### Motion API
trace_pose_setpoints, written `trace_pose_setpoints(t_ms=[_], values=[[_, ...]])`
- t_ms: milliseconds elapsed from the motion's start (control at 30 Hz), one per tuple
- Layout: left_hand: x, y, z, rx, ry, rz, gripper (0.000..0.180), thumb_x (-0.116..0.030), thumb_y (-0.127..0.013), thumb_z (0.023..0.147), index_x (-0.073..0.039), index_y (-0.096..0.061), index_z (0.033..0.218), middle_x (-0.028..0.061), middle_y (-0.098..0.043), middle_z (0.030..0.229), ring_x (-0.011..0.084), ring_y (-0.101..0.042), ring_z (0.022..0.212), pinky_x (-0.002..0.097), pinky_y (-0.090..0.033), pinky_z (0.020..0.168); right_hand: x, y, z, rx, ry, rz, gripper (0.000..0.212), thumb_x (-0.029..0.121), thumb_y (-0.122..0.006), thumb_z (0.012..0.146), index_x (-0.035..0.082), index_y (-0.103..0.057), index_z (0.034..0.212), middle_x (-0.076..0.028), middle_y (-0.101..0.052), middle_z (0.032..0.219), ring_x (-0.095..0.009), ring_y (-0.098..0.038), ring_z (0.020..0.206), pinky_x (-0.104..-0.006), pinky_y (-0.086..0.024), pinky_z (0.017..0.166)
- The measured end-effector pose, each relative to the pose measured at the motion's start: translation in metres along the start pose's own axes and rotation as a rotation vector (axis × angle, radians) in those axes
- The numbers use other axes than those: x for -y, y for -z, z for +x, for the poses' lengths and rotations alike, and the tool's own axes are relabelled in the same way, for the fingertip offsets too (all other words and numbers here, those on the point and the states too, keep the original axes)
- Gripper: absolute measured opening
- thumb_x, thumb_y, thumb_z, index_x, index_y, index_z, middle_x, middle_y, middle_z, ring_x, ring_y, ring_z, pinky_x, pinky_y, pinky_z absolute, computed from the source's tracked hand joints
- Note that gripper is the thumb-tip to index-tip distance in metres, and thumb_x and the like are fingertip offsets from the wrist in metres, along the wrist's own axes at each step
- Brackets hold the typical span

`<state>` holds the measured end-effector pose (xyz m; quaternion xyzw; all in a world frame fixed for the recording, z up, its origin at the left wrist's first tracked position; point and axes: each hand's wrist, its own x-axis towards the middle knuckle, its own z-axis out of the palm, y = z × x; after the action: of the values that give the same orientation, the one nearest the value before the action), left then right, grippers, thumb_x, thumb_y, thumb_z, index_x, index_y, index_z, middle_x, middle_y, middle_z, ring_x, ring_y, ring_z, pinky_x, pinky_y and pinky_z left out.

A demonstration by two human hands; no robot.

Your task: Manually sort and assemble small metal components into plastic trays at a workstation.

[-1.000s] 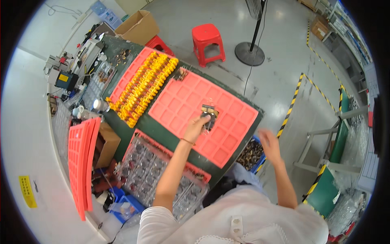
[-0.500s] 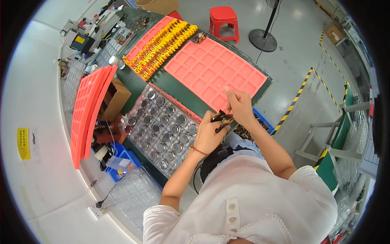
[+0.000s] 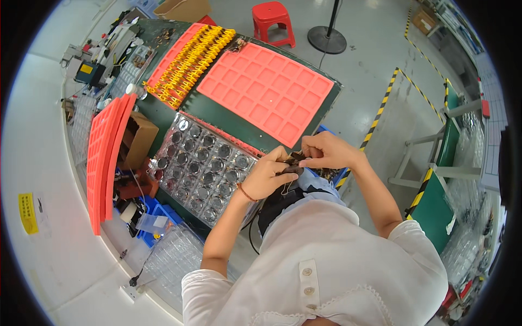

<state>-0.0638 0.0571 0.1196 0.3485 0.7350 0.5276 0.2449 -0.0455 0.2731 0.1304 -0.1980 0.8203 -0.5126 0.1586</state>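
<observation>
Close to my body, at the table's near edge, my left hand (image 3: 263,173) is closed around small dark parts (image 3: 293,169) with thin wires hanging from them; their exact kind does not show. My right hand (image 3: 329,152) meets it from the right, its thumb and fingers pinched against the same dark parts. What lies between the right fingertips is mostly hidden. Just beyond the hands lies a pink tray (image 3: 265,91) with square pockets. To the left of my left hand is a clear plastic tray (image 3: 173,187) holding several round dark pieces (image 3: 216,164).
Rows of yellow clip-like pieces (image 3: 193,64) lie on another pink tray at the far left. Pink trays (image 3: 109,157) stand upright beside a cardboard box (image 3: 140,138). A blue bin (image 3: 343,176) with small parts sits below my right hand. A red stool (image 3: 272,24) stands beyond the green table (image 3: 163,111).
My right hand has come down from above the dark parts and now pinches against them beside my left hand. The whole view has shifted, so the table appears further left.
</observation>
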Motion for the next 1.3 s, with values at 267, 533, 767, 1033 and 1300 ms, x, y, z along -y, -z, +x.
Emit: trace_pose_setpoints(t_ms=[267,533,767,1033,1300], values=[[0.024,-0.018,0.020,0.111,0.004,0.032,0.015,-0.008,-0.068,0.068,0.003,-0.059,0.069,0.0053,-0.046,0.077,0.0169,-0.047,0.073,0.0260,-0.037,0.063,-0.057,-0.006,-0.068,-0.506,-0.095,0.106,0.025,0.016,-0.069,0.068,0.004,-0.047,0.065,0.001,-0.035,0.046,-0.010,-0.031,0.043,-0.0247,-0.028,0.043],[0.061,-0.046,0.037,-0.089,0.356,-0.641,0.014,-0.004,-0.066,0.073,0.001,-0.066,0.085,0.0049,-0.054,0.100,0.0120,-0.050,0.090,0.0228,-0.040,0.078,-0.164,-0.033,-0.086,-0.284,-0.546,-0.282,0.055,0.039,-0.066,0.072,-0.002,-0.052,0.105,-0.013,-0.058,0.070,-0.021,-0.057,0.063,-0.0317,-0.044,0.057],[0.050,-0.050,0.045,-0.227,0.523,-1.098,0.017,-0.001,-0.058,0.078,0.007,-0.060,0.093,0.0097,-0.059,0.095,0.0164,-0.058,0.084,0.0232,-0.046,0.072,-0.100,-0.076,-0.055,-0.412,-0.395,0.618,0.064,0.058,-0.044,0.081,0.000,-0.050,0.107,-0.013,-0.057,0.102,-0.022,-0.058,0.080,-0.0295,-0.045,0.068],[0.034,-0.033,0.045,-0.199,0.541,-1.178,0.021,-0.002,-0.054,0.081,0.006,-0.055,0.100,0.0126,-0.060,0.094,0.0188,-0.058,0.089,0.0296,-0.047,0.080,-0.065,-0.060,-0.047,-0.161,-0.170,0.735,0.045,0.043,-0.037,0.090,0.001,-0.054,0.088,-0.010,-0.062,0.075,-0.012,-0.054,0.063,-0.0251,-0.042,0.058],[0.047,-0.044,0.044,-0.565,0.231,-0.940,0.020,-0.006,-0.056,0.082,0.003,-0.057,0.099,0.0077,-0.058,0.097,0.0161,-0.056,0.088,0.0277,-0.044,0.080,-0.057,-0.079,-0.020,-0.902,-0.373,1.042,0.036,0.038,-0.040,0.088,0.003,-0.049,0.080,-0.010,-0.061,0.078,-0.015,-0.056,0.060,-0.0299,-0.044,0.052]])
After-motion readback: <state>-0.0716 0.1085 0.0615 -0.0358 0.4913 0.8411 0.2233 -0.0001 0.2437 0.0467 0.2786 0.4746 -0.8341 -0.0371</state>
